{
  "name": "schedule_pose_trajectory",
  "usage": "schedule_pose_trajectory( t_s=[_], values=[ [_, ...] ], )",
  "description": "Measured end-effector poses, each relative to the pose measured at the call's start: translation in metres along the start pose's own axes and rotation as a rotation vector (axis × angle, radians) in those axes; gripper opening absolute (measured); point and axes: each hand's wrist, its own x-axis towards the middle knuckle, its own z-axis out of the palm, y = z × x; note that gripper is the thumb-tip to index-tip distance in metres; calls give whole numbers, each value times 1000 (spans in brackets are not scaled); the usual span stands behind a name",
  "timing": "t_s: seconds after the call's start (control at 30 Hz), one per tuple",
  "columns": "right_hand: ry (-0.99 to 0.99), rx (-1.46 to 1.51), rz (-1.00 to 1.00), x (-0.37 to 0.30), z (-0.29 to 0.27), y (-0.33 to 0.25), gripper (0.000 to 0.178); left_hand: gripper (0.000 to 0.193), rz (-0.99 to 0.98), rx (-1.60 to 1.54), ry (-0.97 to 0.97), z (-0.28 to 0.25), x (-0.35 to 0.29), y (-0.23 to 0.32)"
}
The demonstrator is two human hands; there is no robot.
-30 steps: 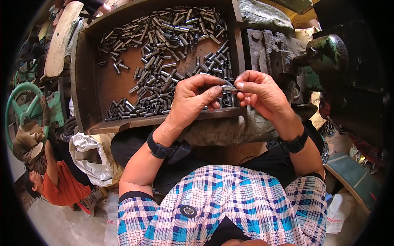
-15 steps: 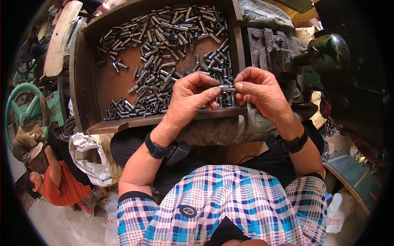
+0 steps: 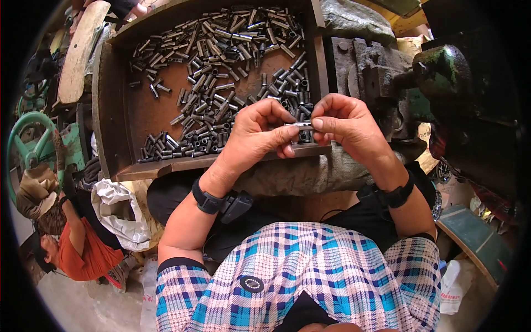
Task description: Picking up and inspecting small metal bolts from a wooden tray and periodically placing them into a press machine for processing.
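Note:
Over the near right corner of a shallow tray, a small shiny metal tube (image 3: 301,126) lies level between my two hands. My left hand (image 3: 259,131) pinches its left end between thumb and fingers. At the other end, the thumb and fingertips of my right hand (image 3: 349,123) close round the tube. Both fingertips hide its ends. Below and beyond my hands, many loose metal tubes (image 3: 213,99) of similar look lie heaped in the tray (image 3: 142,172), some shiny, some dark.
A dark, greasy machine (image 3: 381,77) stands right of the tray. Grey sacking (image 3: 298,180) hangs under its near edge. At the left are a green handwheel (image 3: 34,141), a white plastic bag (image 3: 119,216) and a person in an orange shirt (image 3: 91,252).
The tube has shifted slightly left and down with my fingers. My right hand has moved a little left, closer to my left hand. Both hands keep hold of the tube.

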Motion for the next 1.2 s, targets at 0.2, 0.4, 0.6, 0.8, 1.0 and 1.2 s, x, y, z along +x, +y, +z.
schedule_pose_trajectory(
  t_s=[0.2, 0.4, 0.6, 0.8, 1.0, 1.2],
  values=[
    [46, -282, 59, -3, 7, 1, 25, 18, 84, -12, 103, 0, 4, -2],
    [-9, -219, 22, -4, 10, -2, 26, 41, 18, -83, 13, -5, 8, -3],
    [-52, -236, 65, -11, 26, 6, 23, 64, 109, 3, 74, 15, 18, -12],
    [-93, -269, 22, -13, 27, 15, 20, 67, 26, -155, 22, 23, 14, -6],
    [-6, -201, -5, -13, 34, 25, 20, 59, 139, -109, 90, 28, 17, -19],
    [-18, -187, -48, -19, 42, 21, 23, 61, 27, -217, 31, 22, 17, -13]
  ],
)
